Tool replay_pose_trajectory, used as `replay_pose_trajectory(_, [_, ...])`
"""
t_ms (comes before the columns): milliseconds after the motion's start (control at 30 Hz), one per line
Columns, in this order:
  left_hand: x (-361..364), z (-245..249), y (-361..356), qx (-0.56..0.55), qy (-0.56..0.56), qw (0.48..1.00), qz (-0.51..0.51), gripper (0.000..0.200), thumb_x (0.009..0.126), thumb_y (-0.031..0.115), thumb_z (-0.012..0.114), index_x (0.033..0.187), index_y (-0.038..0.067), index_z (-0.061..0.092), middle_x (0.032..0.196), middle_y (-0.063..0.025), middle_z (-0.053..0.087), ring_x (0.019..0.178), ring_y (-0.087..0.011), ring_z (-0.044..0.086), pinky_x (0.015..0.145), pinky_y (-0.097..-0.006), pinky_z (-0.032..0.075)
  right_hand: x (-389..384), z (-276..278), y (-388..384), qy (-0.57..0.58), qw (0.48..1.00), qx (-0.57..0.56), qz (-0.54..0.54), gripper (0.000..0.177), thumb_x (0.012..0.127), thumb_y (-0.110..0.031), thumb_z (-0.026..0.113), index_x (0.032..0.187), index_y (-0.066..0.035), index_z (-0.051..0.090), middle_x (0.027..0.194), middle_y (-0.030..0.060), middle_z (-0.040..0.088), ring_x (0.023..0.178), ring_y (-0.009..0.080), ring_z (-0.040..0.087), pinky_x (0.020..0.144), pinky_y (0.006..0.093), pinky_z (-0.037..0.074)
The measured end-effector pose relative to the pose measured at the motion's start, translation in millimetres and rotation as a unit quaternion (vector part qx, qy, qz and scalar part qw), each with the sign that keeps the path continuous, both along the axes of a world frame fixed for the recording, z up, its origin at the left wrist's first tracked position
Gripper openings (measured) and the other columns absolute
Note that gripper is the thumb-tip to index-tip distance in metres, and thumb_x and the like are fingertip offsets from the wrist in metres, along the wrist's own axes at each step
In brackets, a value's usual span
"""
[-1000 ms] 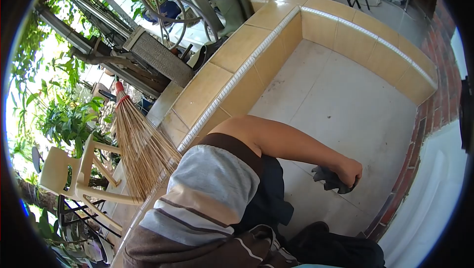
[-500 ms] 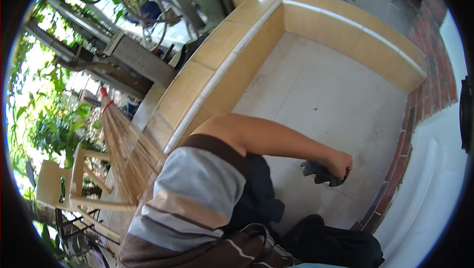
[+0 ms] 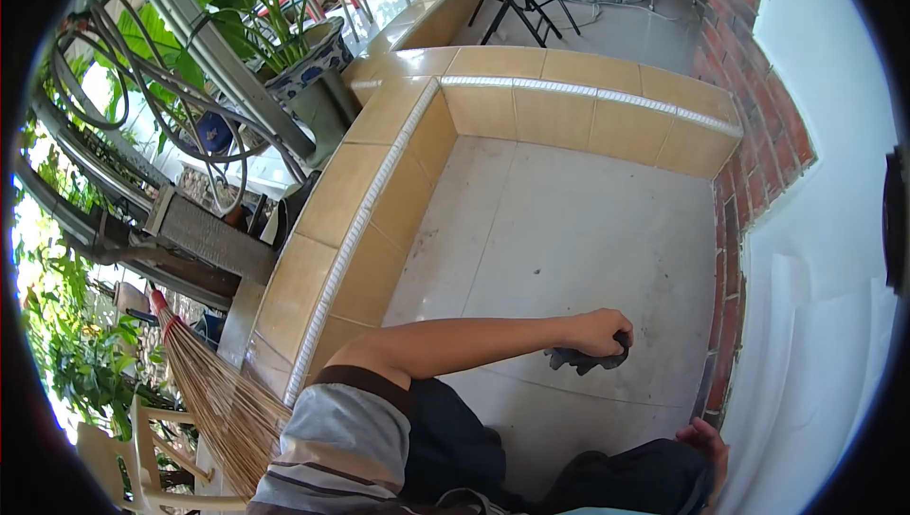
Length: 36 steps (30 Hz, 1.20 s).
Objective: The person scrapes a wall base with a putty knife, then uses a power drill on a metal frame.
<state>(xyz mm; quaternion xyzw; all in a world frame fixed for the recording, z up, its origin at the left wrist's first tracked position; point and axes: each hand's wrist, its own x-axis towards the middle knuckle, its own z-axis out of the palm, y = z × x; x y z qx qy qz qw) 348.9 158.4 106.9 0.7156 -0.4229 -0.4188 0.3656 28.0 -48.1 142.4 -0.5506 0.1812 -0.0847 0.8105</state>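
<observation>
At upper left we see a patterned blue-and-white pot (image 3: pixel 308 77) holding a leafy plant (image 3: pixel 284 36) with thick green stems and broad leaves. Grey hose (image 3: pixel 156 88) hangs in loose loops beside it. The low ledge (image 3: pixel 365 174) is faced with glossy tan tiles and edged with a white, ridged trim; it turns a corner and meets the red brick (image 3: pixel 758 98), whose courses are rough and mottled. Within this border lies the floor (image 3: pixel 569 221), of pale, smooth tile (we note dark specks and thin joint lines).

The rag (image 3: pixel 580 361) is dark grey, soft and crumpled, with an uneven, lobed lower edge. It is in the left hand (image 3: pixel 599 333), whose fingers are curled round it, above the floor and left of the brick edge; we cannot tell whether it touches the tile. The right hand (image 3: pixel 706 444) is partly seen beside the dark-clad knee (image 3: pixel 635 477), and we cannot tell whether it grasps anything. Along the left side, near the striped sleeve (image 3: pixel 346 430), we find a broom (image 3: pixel 209 392) of thin, stiff bristles spreading from a red binding, and a cream chair (image 3: pixel 142 453).
</observation>
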Motion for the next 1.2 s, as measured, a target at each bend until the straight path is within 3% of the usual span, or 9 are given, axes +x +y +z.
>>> replay_pose_trajectory(133, [22.2,-3.5,-2.4,0.005,0.009,0.999,0.033,0.027,0.085,0.011,0.066,0.111,0.002,0.068,0.103,-0.0170,0.071,0.097,-0.0306,0.068,0.087,-0.0394,0.053,34.8,138.4,30.9,0.083,0.945,-0.253,0.191,0.087,0.088,-0.060,0.062,0.148,-0.001,0.042,0.148,0.0232,0.046,0.139,0.0344,0.042,0.121,0.0424,0.023])
replay_pose_trajectory(233, [40.9,8.1,-0.7,0.018,0.018,0.995,0.096,0.027,0.081,0.010,0.065,0.106,0.002,0.070,0.102,-0.0186,0.071,0.097,-0.0326,0.068,0.086,-0.0397,0.054,71.4,158.2,44.5,0.079,0.871,-0.452,0.176,0.053,0.079,-0.035,0.078,0.119,-0.001,0.067,0.101,0.0129,0.067,0.092,0.0251,0.065,0.089,0.0357,0.049])
replay_pose_trajectory(333, [43.6,19.2,10.1,0.034,0.005,0.991,0.130,0.026,0.079,0.011,0.065,0.103,0.002,0.070,0.101,-0.0195,0.071,0.096,-0.0341,0.068,0.085,-0.0399,0.054,80.0,164.9,48.5,0.222,0.930,-0.241,0.169,0.052,0.067,-0.030,0.083,0.108,0.000,0.072,0.096,0.0121,0.069,0.094,0.0238,0.065,0.088,0.0327,0.049])
replay_pose_trajectory(533, [6.5,108.3,57.7,0.005,-0.037,0.982,0.187,0.025,0.085,0.016,0.066,0.107,0.003,0.068,0.098,-0.0166,0.071,0.091,-0.0317,0.069,0.082,-0.0393,0.054,72.1,208.5,66.4,0.373,0.874,-0.233,0.209,0.055,0.068,-0.035,0.084,0.110,-0.001,0.073,0.102,0.0159,0.072,0.099,0.0250,0.066,0.091,0.0336,0.050])
replay_pose_trajectory(733, [-75.1,237.5,130.7,-0.003,0.070,0.948,0.310,0.027,0.085,0.019,0.065,0.108,0.005,0.068,0.097,-0.0164,0.071,0.092,-0.0311,0.069,0.083,-0.0393,0.053,31.1,220.0,72.8,0.357,0.765,-0.438,0.309,0.062,0.077,-0.050,0.076,0.121,-0.006,0.069,0.108,0.0223,0.071,0.106,0.0376,0.066,0.097,0.0424,0.050])
replay_pose_trajectory(833, [-113.5,315.8,168.2,0.044,0.100,0.935,0.336,0.029,0.084,0.020,0.066,0.109,0.006,0.069,0.099,-0.0159,0.072,0.095,-0.0307,0.069,0.085,-0.0390,0.053,11.8,232.5,90.1,0.325,0.576,-0.677,0.323,0.057,0.082,-0.052,0.070,0.120,-0.009,0.068,0.107,0.0217,0.071,0.105,0.0391,0.066,0.096,0.0454,0.050])
replay_pose_trajectory(1000, [-167.4,374.8,226.0,0.082,0.078,0.906,0.408,0.032,0.082,0.023,0.066,0.112,0.013,0.070,0.102,-0.0159,0.072,0.098,-0.0320,0.069,0.087,-0.0404,0.054,-18.0,188.8,116.6,0.213,0.684,-0.559,0.419,0.058,0.097,-0.043,0.056,0.137,0.000,0.054,0.115,0.0273,0.067,0.102,0.0462,0.064,0.090,0.0507,0.052])
replay_pose_trajectory(1067, [-178.2,417.1,251.3,0.094,0.101,0.879,0.456,0.033,0.081,0.023,0.065,0.112,0.015,0.071,0.103,-0.0159,0.072,0.099,-0.0330,0.069,0.088,-0.0414,0.054,48.2,312.1,134.3,0.284,0.673,-0.482,0.483,0.046,0.088,-0.045,0.066,0.114,-0.008,0.068,0.102,0.0191,0.071,0.101,0.0363,0.068,0.092,0.0444,0.051])
replay_pose_trajectory(1200, [-192.7,464.3,292.3,0.060,0.056,0.833,0.547,0.032,0.081,0.021,0.063,0.112,0.014,0.071,0.102,-0.0165,0.072,0.098,-0.0332,0.069,0.086,-0.0420,0.054,93.8,387.2,173.7,0.180,0.673,-0.496,0.518,0.039,0.092,-0.039,0.064,0.112,-0.006,0.067,0.097,0.0177,0.072,0.095,0.0340,0.069,0.086,0.0434,0.053])
